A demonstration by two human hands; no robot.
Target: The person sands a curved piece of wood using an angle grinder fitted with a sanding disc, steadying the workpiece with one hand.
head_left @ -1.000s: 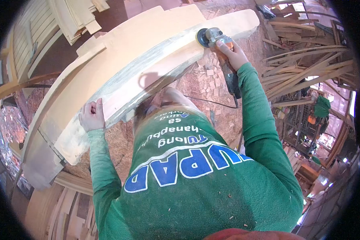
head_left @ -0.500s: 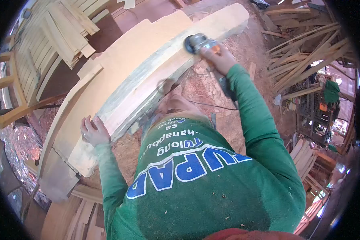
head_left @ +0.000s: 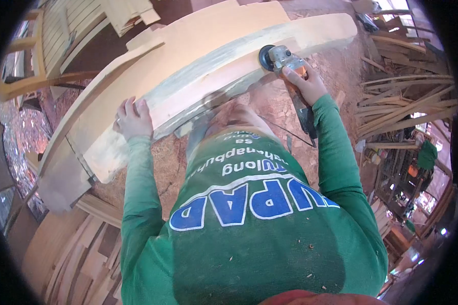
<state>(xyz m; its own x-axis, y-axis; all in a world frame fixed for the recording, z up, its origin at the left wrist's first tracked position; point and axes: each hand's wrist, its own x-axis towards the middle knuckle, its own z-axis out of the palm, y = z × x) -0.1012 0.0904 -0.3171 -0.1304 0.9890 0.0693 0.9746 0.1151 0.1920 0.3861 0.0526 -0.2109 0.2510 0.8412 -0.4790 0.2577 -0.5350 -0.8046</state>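
My right hand [head_left: 305,84] is wrapped round the body of an angle grinder [head_left: 289,63], orange and grey with a round black disc. The disc lies against the near edge of a long curved wooden piece [head_left: 208,81]. Pale wood and a greyish dusty band show along this piece. My left hand [head_left: 134,118] lies on its left part with the fingers stretched and slightly apart. From the grinder's lower end a dark cord [head_left: 287,131] runs back toward my legs.
Wood shavings [head_left: 275,107] cover the ground below the piece. Stacked curved wood strips [head_left: 412,107] stand at the right. Planks lie at the lower left [head_left: 81,249], and a wooden frame [head_left: 23,86] stands at the upper left. Shiny scraps [head_left: 25,137] lie at the left.
My view has shifted, so the scene sits differently in the picture. The grinder has moved a little along the wooden piece's near edge; my left hand stays on the piece.
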